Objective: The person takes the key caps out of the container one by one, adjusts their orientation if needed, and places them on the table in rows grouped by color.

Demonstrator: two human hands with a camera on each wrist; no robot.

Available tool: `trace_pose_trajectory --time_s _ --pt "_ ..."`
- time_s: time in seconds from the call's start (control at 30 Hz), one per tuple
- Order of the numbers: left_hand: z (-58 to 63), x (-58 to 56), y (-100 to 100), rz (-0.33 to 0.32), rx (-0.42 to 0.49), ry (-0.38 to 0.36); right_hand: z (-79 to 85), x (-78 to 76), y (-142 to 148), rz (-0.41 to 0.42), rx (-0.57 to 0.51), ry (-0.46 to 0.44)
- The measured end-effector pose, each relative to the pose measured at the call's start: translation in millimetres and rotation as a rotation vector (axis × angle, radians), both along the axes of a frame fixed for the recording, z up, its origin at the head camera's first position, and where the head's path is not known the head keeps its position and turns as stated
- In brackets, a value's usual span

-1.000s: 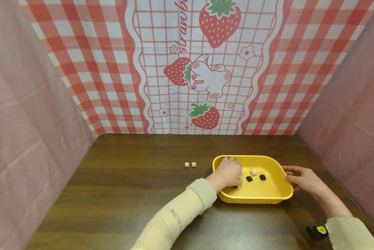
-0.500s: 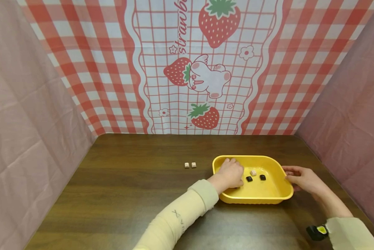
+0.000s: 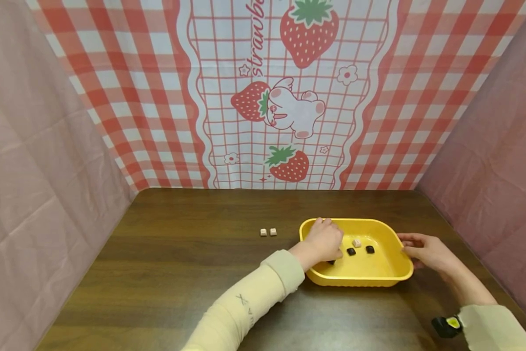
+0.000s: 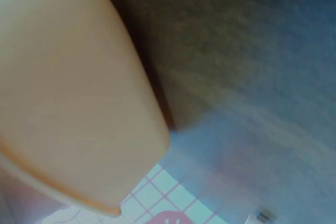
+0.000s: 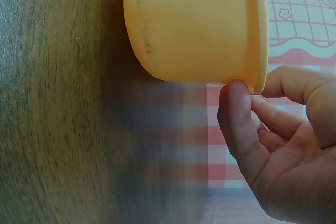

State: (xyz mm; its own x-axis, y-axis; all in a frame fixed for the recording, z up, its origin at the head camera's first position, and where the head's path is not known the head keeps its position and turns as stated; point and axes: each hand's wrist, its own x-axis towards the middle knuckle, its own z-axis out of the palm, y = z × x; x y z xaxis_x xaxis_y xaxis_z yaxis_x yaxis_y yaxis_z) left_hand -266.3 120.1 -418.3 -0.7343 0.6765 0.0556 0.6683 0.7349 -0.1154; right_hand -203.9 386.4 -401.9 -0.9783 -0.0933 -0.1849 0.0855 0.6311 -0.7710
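Note:
In the head view a yellow plastic tray [image 3: 379,267] stands on the right of the table. My left hand [image 3: 322,241] reaches over its left side, back of the hand upward; its fingertips and anything between them are hidden. A black keycap [image 3: 331,262] peeks out beside that hand. Nearer the tray's middle lie two more black keycaps, one left [image 3: 351,251] and one right [image 3: 370,249], and a white keycap [image 3: 356,243]. My right hand [image 3: 430,251] pinches the tray's right rim between thumb and fingers, as the right wrist view also shows. The left wrist view has only the tray's outer wall [image 4: 79,87].
Two white keycaps, a left one [image 3: 263,232] and a right one [image 3: 273,232], sit side by side on the brown wooden table [image 3: 179,253], left of the tray. A strawberry-print checked cloth [image 3: 289,97] hangs behind. Pink cloth walls flank both sides.
My left hand shifts slightly inside the tray: a light piece near its fingertips a second ago is now hidden, and the black keycap beside it shows again. The right hand stays put.

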Motion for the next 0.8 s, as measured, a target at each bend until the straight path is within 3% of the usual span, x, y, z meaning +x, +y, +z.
trace_pose_trajectory --time_s 0.33,0.8 --pt "22.3 6.3 -15.2 -0.047 0.011 -0.021 1.4 1.9 -2.1 -0.001 -0.005 0.004" --pt "43.1 8.4 -48.7 -0.092 0.096 0.079 0.0 1.5 -0.4 0.006 -0.021 0.004"
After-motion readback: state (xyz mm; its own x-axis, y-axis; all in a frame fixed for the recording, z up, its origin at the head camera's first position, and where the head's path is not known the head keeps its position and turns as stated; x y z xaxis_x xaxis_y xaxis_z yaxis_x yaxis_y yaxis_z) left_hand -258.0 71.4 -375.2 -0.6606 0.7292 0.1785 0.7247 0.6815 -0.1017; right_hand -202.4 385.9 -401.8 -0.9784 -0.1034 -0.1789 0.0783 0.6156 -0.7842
